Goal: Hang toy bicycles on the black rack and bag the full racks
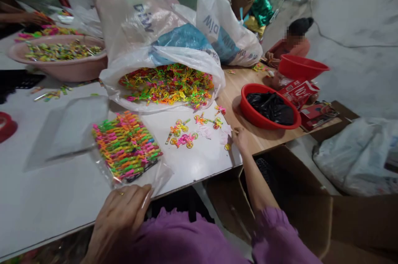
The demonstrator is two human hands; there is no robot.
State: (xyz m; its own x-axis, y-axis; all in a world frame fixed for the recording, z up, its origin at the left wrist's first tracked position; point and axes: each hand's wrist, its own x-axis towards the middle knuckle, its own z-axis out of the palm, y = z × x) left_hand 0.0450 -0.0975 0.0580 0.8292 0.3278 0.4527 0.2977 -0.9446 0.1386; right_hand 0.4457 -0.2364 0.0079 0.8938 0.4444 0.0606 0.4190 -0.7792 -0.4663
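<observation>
My left hand (120, 214) sits at the near table edge, its fingers on the lower edge of a transparent plastic bag (127, 145) packed with pink, green, orange and yellow plastic toy pieces. My right hand (241, 139) rests at the white table's right edge (217, 164), fingers pinched together. Whether they hold anything is hidden. Close to it lie small paper slips (205, 132) and several loose toy bicycles (183, 139). Behind them, a large white sack (166, 83) spills a heap of colourful pieces.
A pink basin (59, 71) of pieces stands at the left, beside a co-worker's hand (37, 18). A red bowl (267, 121) lined with black plastic and a red box sit on a wooden table. Another person (294, 44) sits beyond. Cardboard boxes stand below at the right.
</observation>
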